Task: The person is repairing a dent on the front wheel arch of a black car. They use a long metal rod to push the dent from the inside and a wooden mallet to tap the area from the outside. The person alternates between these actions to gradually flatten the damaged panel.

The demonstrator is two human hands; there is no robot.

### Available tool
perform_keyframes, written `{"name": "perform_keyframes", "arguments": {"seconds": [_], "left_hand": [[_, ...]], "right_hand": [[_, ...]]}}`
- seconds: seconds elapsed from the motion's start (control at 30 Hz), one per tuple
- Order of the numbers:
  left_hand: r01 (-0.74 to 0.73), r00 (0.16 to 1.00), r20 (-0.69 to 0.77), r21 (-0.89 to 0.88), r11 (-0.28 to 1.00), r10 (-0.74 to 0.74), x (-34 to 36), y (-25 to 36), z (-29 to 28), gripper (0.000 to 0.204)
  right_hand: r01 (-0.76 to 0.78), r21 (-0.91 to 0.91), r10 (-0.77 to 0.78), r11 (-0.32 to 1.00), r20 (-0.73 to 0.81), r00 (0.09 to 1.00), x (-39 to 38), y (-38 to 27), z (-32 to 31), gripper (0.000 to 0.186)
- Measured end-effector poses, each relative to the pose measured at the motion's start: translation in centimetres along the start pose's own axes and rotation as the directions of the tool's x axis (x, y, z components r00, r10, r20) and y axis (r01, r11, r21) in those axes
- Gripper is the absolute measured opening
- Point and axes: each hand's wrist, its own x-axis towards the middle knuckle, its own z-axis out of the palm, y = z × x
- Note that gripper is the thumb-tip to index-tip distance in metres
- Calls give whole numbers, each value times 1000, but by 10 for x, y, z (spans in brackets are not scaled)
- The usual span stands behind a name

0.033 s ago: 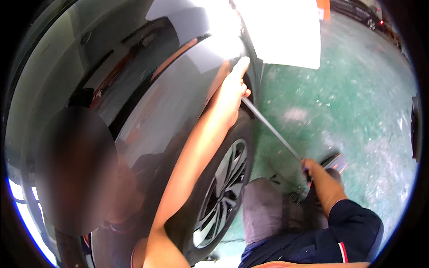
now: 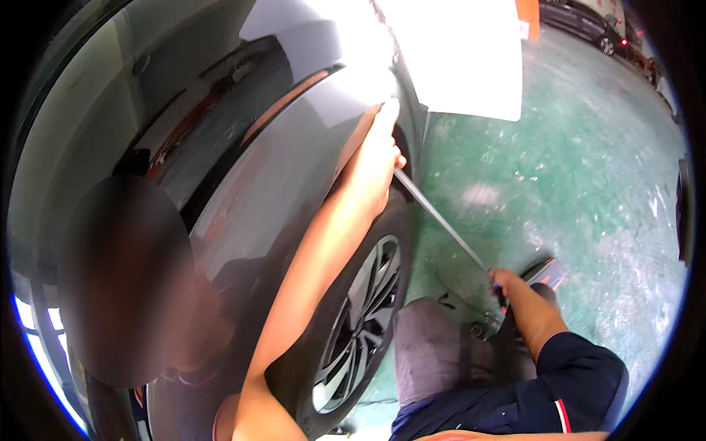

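Note:
A dark grey car panel [image 2: 261, 154] with a glossy, reflective surface fills the left side, above the wheel [image 2: 357, 323]. My left hand [image 2: 379, 154] is at the wheel arch, thumb raised along the paint, fingers curled round the upper part of a long metal rod [image 2: 441, 217]. Whether the rod's far end touches the car is hidden. My right hand [image 2: 504, 287] grips the rod's dark handle end, low at the right. A bright white board [image 2: 467, 66] stands just beyond the panel, its glare washing out part of the paint.
Green painted floor [image 2: 551, 176] lies to the right. An orange object [image 2: 526, 18] is behind the white board, and another dark car [image 2: 577, 22] is at the far back. My grey-trousered knee [image 2: 426, 338] is beside the wheel, near some small dark metal items [image 2: 478, 331] on the floor.
Both hands and the rod sit slightly lower and a little further left in the picture; the board and car panel edge also appear a little lower. The grips look the same.

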Motion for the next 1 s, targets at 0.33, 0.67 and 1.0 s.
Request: {"name": "perform_keyframes", "arguments": {"seconds": [0.33, 0.67, 1.0], "left_hand": [[0, 984, -177, 64, 998, 11, -6, 15, -7, 25], [22, 989, -151, 126, 992, -2, -4, 13, 2, 28], [-17, 992, -126, 117, 993, 32, -4, 13, 5, 23]], "right_hand": [[952, -304, -942, -30, -309, -129, -399, -452, -12, 65], [987, 60, -981, -152, -128, -144, -415, -471, 7, 32], [997, 83, -991, 10, -132, 21, -361, -382, 31, 34]]}}
